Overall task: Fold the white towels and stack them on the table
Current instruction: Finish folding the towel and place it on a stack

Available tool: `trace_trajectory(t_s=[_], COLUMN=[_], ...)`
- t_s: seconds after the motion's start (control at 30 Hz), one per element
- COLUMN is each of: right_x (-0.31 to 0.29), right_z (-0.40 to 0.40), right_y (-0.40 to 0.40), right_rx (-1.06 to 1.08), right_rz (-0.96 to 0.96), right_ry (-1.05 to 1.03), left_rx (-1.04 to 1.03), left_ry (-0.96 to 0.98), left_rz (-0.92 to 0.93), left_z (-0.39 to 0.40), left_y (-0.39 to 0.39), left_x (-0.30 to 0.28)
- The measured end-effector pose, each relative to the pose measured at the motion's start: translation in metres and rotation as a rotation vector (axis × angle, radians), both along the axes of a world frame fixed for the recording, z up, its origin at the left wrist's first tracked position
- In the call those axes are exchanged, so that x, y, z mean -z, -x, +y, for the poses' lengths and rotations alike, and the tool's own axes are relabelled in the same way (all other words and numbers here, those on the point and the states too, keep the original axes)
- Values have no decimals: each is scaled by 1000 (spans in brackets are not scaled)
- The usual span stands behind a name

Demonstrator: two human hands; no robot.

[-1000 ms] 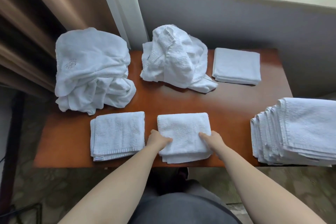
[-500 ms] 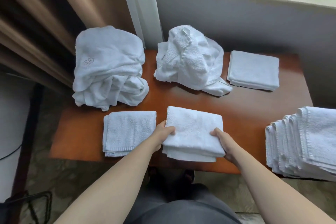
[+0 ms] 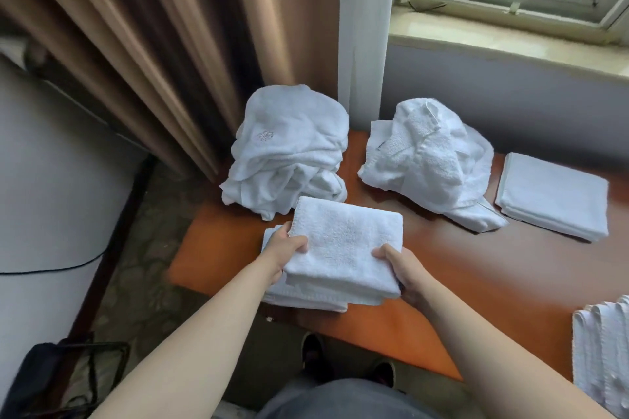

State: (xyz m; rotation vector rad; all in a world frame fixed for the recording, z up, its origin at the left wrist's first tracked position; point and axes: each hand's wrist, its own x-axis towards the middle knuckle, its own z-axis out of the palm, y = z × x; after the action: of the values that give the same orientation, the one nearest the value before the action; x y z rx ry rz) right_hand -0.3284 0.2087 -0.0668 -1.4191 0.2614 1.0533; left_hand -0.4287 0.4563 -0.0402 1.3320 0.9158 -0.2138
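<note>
White terry, the folded towel (image 3: pixel 343 248) is held at its two sides above the table's front left corner, over another folded towel (image 3: pixel 299 299) that lies flat there at the front edge. The left hand (image 3: pixel 284 253) grips its left side, thumb on top and fingers underneath; the right hand (image 3: pixel 400 270) grips its right side the same way. Behind it, at the table's (image 3: pixel 476 265) left edge, sits a heap of crumpled towels (image 3: pixel 289 150). A second crumpled heap (image 3: pixel 429 160) lies at the back edge, with a flat folded cloth (image 3: pixel 554 194) just beside it toward the back right. A fanned stack of folded towels (image 3: pixel 602 350) overhangs the front right corner.
</note>
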Motion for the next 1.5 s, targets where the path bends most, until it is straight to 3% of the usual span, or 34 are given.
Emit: trace_trajectory(t_s=[0.2, 0.37, 0.43, 0.63, 0.8, 1.07, 1.17, 1.3, 1.5], right_x=[11, 47, 54, 52, 59, 57, 53, 39, 5], right_z=[59, 73, 75, 79, 71, 83, 81, 75, 56], right_y=[28, 54, 57, 61, 69, 71, 67, 47, -3], right_rx=[-46, -200, -228, -14, -159, -184, -207, -130, 29], right_rz=[37, -175, -215, -333, -222, -190, -189, -281, -400], right_ry=[16, 481, 556, 549, 666, 502, 470, 579, 551], left_rx=[-92, 25, 10, 9, 159, 155, 195, 302, 344], left_ry=[-39, -243, -248, -166, -233, -222, -342, -594, -656], left_rz=[29, 242, 280, 227, 305, 278, 255, 159, -8], left_z=[61, 66, 68, 76, 78, 83, 86, 80, 60], left_y=[34, 52, 57, 58, 69, 56, 49, 23, -43], left_x=[16, 58, 72, 79, 94, 96, 88, 65, 21])
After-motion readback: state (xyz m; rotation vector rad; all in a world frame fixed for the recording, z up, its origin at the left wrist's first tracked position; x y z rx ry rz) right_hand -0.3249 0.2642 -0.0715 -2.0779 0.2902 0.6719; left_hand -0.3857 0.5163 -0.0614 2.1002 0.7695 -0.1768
